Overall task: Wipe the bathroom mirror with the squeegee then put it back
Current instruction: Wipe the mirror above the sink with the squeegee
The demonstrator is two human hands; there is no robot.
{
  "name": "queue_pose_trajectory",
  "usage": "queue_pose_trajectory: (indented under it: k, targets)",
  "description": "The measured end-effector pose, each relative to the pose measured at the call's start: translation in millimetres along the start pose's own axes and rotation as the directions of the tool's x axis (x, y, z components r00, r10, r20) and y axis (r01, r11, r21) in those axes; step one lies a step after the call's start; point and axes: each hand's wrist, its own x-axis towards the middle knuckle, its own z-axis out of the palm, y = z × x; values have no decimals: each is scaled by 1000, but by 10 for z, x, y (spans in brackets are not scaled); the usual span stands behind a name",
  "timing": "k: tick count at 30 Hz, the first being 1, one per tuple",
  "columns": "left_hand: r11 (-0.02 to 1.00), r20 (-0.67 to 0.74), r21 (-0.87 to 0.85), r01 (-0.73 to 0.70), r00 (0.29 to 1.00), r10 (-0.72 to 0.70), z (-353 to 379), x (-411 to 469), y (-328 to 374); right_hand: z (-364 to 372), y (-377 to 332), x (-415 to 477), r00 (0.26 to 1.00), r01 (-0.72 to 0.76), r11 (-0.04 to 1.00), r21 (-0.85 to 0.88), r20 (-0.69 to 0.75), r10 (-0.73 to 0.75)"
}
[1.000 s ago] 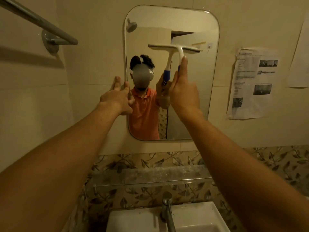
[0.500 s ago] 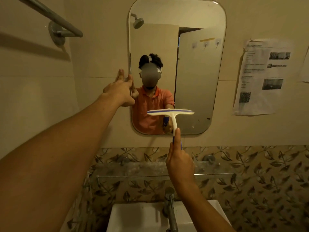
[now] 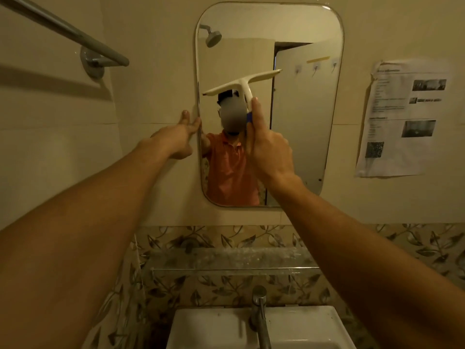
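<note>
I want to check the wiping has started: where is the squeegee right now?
The squeegee is up in the right hand, tilted before the mirror's upper left half, near the left hand at its left edge.

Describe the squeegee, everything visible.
The squeegee is T-shaped, cream-white plastic by its look, with a blue grip section low on the handle. Its blade bar tilts, right end higher. The right hand holds the handle, index finger along it, in front of the mirror. Whether the blade touches the glass cannot be told.

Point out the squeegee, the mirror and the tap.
squeegee (image 3: 241, 84): head view, middle of the blade bar.
mirror (image 3: 302, 137): head view, bare glass right of the hand.
tap (image 3: 259, 313): head view, the upright body.
</note>
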Motion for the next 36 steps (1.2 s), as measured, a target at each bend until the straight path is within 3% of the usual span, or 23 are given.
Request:
queue_pose_trajectory:
  k: [5, 15, 20, 26, 32, 36]
  targets:
    - [992, -11, -121, -45, 999, 44, 39, 45, -134, 134, -20, -155, 995, -27, 1000, -15, 95, 28]
    - [981, -71, -188, -40, 997, 27, 110, 68, -80, 548, 258, -1349, 974, -76, 993, -86, 208, 93]
    - [991, -97, -134, -26, 995, 13, 144, 24, -1, 610, 483, -1773, 968, -59, 978, -202, 229, 106]
    - [998, -73, -48, 40, 996, -43, 91, 49, 61, 476, 479, -1770, 971, -31, 988, -153, 229, 66]
    - [998, 10, 12, 66, 998, -66, -54, 69, 88, 255, 236, -1159, 945, 147, 985, -90, 308, -113]
    - [997, 23, 20, 79, 997, -80, -149, 56, 165, 177, 48, -815, 900, 275, 946, -173, 392, -190]
